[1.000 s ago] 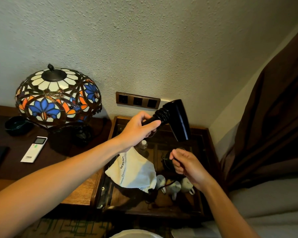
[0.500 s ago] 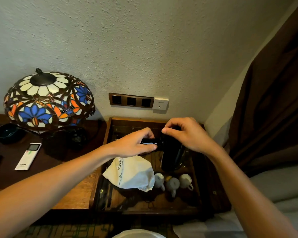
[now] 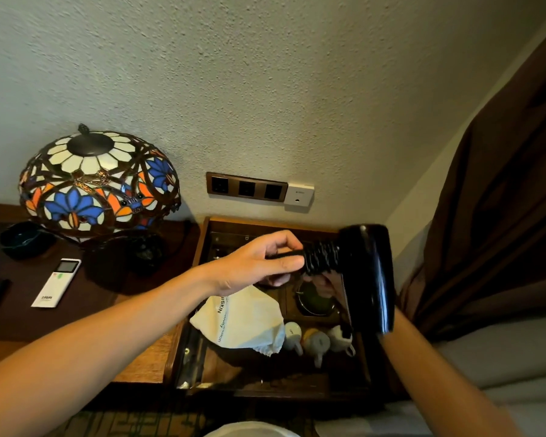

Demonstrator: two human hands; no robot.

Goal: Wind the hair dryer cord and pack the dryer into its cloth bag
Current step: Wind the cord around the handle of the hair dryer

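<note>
The black hair dryer (image 3: pixel 370 272) hangs in the air over the wooden tray (image 3: pixel 201 247), barrel pointing down. My left hand (image 3: pixel 256 266) grips the end of its handle. The black cord (image 3: pixel 320 261) is wound in tight turns around the handle between my fingers and the barrel. My right hand (image 3: pixel 323 283) is mostly hidden behind the dryer; only curled fingers show under the handle, closed on the loose end of the cord. The white cloth bag (image 3: pixel 246 323) lies crumpled in the tray below my left wrist.
Three small white cups (image 3: pixel 316 342) stand in the tray beside the bag. A stained-glass lamp (image 3: pixel 98 184), a white remote (image 3: pixel 56 282) and a dark bowl (image 3: pixel 22 239) sit on the table at left. Wall sockets (image 3: pixel 246 187) are behind; a brown curtain (image 3: pixel 501 216) and the bed (image 3: pixel 501 367) are right.
The dryer has swung right and up, barrel now out at the right. My right hand went from on top of the dryer to underneath the handle, behind the barrel.
</note>
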